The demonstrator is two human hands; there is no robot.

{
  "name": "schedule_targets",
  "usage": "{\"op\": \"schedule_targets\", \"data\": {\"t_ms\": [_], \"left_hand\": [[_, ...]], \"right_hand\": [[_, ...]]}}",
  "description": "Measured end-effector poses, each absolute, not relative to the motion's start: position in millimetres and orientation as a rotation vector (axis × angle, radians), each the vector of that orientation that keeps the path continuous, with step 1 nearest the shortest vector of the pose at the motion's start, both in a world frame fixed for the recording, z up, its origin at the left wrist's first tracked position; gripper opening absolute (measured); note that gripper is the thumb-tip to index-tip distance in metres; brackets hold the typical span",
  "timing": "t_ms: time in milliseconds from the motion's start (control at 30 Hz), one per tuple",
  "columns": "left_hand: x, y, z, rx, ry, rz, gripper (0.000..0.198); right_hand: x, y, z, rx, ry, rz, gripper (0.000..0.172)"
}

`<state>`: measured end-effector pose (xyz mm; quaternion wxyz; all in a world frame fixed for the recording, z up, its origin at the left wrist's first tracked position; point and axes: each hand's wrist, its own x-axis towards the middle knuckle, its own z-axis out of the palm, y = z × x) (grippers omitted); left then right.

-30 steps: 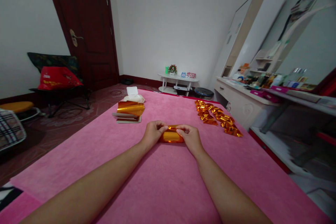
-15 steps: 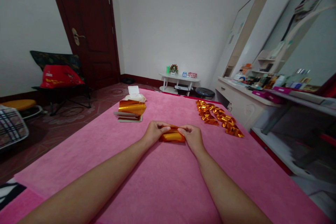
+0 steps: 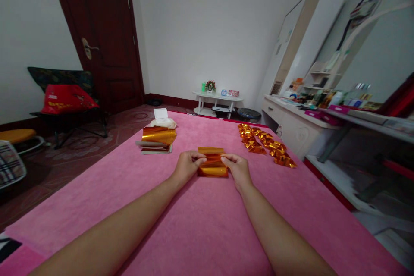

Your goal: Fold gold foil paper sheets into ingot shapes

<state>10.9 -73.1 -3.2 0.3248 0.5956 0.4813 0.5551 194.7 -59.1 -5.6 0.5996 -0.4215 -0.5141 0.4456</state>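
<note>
A sheet of shiny gold foil paper (image 3: 212, 162) lies on the pink cloth between my hands, its surface curved and partly rolled or creased. My left hand (image 3: 188, 165) pinches its left edge between thumb and fingers. At the opposite edge, my right hand (image 3: 236, 167) grips the sheet the same way. Farther off to the left is a stack of gold foil sheets (image 3: 159, 135) with greyish undersides. On the right, several folded gold foil pieces (image 3: 270, 144) lie in rows, crinkled and pointed.
Behind the stack sits a whitish packet with a raised lid (image 3: 161, 114). The pink cloth (image 3: 200, 224) covers the work surface. A dressing table (image 3: 293, 112) crowded with bottles stands at the right. A chair bearing a red bag (image 3: 68, 99) is at the left.
The foil sheet has opened out, with its far part now showing beyond my fingers. Both hands still hold its sides. The whole view has shifted slightly.
</note>
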Motion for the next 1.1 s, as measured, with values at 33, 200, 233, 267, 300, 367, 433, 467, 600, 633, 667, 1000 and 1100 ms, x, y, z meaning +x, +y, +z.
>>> {"op": "schedule_targets", "data": {"t_ms": [33,200,233,267,300,367,433,467,600,633,667,1000,1100], "left_hand": [[11.6,-74.2,-1.6,1.562,1.261,1.46,0.011],[14.3,-76.9,2.0,1.531,1.237,1.459,0.013],[14.7,-77.1,2.3,1.523,1.23,1.459,0.014],[15.1,-77.5,2.5,1.516,1.222,1.46,0.015],[15.5,-77.8,2.8,1.511,1.214,1.461,0.016],[15.8,-78.7,3.7,1.51,1.196,1.464,0.016],[15.6,-79.6,4.7,1.515,1.18,1.464,0.016],[15.3,-80.0,5.1,1.52,1.171,1.463,0.016],[14.4,-80.4,5.4,1.542,1.149,1.452,0.017],[14.4,-80.1,5.1,1.543,1.15,1.451,0.016],[14.5,-79.8,4.8,1.542,1.152,1.451,0.015],[13.6,-76.6,0.7,1.535,1.169,1.454,0.009],[13.0,-75.8,-0.9,1.534,1.161,1.444,0.009]], "right_hand": [[194.6,-59.3,-5.3,-0.975,-1.17,1.04,0.022],[194.7,-59.5,-4.3,-0.963,-1.104,1.052,0.025],[194.8,-59.5,-4.2,-0.963,-1.095,1.052,0.025],[194.9,-59.6,-4.0,-0.963,-1.086,1.052,0.026],[195.0,-59.8,-3.8,-0.963,-1.077,1.053,0.027],[194.9,-60.5,-3.1,-0.961,-1.064,1.053,0.028],[194.7,-61.3,-1.9,-0.957,-1.063,1.048,0.029],[194.7,-61.8,-1.2,-0.954,-1.066,1.042,0.029],[195.3,-62.7,1.1,-0.94,-1.095,0.993,0.037],[195.5,-62.5,1.2,-0.939,-1.108,0.975,0.041],[195.7,-62.2,1.1,-0.939,-1.123,0.958,0.043],[197.6,-55.6,-4.7,-0.987,-1.175,0.886,0.021],[197.9,-55.1,-5.3,-0.987,-1.176,0.881,0.018]]}}
